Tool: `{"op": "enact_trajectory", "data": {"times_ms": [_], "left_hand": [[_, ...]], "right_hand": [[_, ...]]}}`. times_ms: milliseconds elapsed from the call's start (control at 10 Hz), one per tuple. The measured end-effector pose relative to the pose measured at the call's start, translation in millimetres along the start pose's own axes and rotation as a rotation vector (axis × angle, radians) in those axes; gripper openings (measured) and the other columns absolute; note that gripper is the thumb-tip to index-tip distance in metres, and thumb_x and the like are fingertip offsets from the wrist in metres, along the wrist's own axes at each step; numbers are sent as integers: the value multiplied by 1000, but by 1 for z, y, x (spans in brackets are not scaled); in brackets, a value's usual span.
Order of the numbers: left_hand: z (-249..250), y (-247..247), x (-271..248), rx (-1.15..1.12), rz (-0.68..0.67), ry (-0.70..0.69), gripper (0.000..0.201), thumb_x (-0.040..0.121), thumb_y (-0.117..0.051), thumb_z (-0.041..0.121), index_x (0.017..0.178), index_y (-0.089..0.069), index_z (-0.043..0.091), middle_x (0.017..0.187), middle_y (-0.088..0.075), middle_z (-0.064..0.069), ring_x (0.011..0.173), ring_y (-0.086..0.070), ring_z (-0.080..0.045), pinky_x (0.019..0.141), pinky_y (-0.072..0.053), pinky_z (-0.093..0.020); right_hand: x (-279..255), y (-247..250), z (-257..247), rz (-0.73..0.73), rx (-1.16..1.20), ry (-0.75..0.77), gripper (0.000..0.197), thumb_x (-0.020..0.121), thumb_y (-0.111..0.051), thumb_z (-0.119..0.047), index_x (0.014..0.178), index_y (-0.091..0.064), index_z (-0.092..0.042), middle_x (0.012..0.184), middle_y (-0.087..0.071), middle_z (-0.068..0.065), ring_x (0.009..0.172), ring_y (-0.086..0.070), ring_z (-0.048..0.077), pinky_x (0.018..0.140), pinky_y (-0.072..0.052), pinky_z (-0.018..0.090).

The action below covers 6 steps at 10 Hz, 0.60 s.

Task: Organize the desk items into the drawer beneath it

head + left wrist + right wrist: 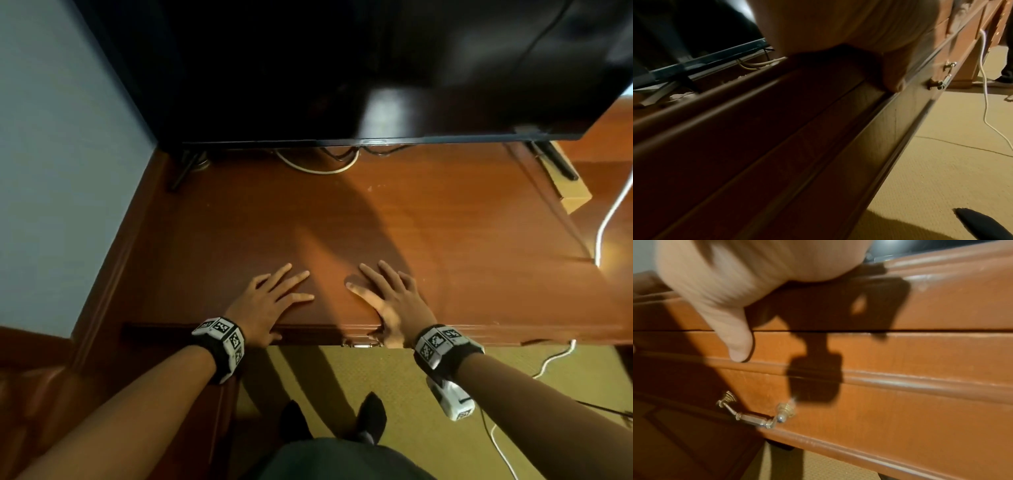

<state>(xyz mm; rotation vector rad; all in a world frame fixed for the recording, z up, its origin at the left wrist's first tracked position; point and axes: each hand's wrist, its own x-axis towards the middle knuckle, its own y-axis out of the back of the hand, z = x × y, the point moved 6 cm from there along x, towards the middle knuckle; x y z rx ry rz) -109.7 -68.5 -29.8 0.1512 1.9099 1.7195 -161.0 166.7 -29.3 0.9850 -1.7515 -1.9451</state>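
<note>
Both hands lie flat, fingers spread, on the brown wooden desk top (342,212) near its front edge. My left hand (274,294) is at the centre left and my right hand (387,294) beside it; neither holds anything. Both thumbs hang over the front edge: the left thumb (894,78) and the right thumb (737,344) touch the moulding. Beneath the edge, the drawer front (879,418) sits flush with the desk. Its metal handle (754,417) hangs just below my right thumb, also seen as the handle (361,343) in the head view. No loose items show on the desk.
A dark television (342,68) on thin legs fills the desk's back, with cables (315,168) under it. A cardboard box (568,192) sits at the back right. A white cord (609,219) runs down to the carpet (411,377). Another person's foot (1003,79) stands further right.
</note>
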Motion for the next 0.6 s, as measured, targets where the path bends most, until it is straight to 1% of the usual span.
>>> {"op": "enact_trajectory", "data": {"times_ms": [100, 200, 300, 400, 500, 600], "left_hand": [[2, 2, -2, -15, 2, 31, 110, 70, -76, 50, 148, 2, 45, 154, 32, 14, 142, 28, -18, 116, -3, -45], [6, 3, -1, -70, -17, 86, 107, 70, -77, 43, 146, -2, 47, 152, 32, 19, 143, 27, -15, 116, -3, -44], [11, 3, -2, -168, 6, 157, 99, 70, -78, 35, 143, -13, 48, 155, 25, 21, 144, 25, -12, 116, -2, -44], [20, 5, -9, -330, 77, 247, 83, 78, -73, 35, 141, -21, 46, 157, 16, 22, 143, 22, -7, 116, -3, -44], [24, -2, -30, -493, 208, 350, 59, 86, -66, 32, 134, -33, 46, 156, 1, 25, 144, 13, 0, 117, -16, -52], [30, -19, -80, -562, 414, 393, 65, 70, -80, 22, 118, -44, 49, 152, -9, 31, 141, -17, -2, 100, -44, -54]], "right_hand": [[-1, -2, 1, 21, -1, -2, 129, 53, -81, -52, 148, 6, -42, 160, 4, 4, 145, -1, 37, 109, -21, 58], [-3, 1, -1, 40, 25, 1, 120, 62, -76, -55, 148, 7, -44, 161, 6, 1, 146, 3, 34, 112, -17, 54], [-5, 3, 0, 20, 102, -10, 109, 68, -73, -50, 149, -1, -42, 160, 9, -5, 146, 8, 26, 115, -10, 50], [-19, 5, 5, 105, 257, -64, 94, 69, -74, -45, 147, -22, -38, 159, -4, -12, 146, -1, 16, 115, -18, 49], [-44, -2, 19, 228, 413, -118, 80, 73, -70, -42, 143, -30, -40, 156, -8, -19, 145, -7, 8, 114, -24, 50], [-97, -27, 28, 361, 561, -146, 79, 70, -66, -43, 141, -31, -45, 157, -13, -23, 145, -15, 6, 109, -33, 51]]}}
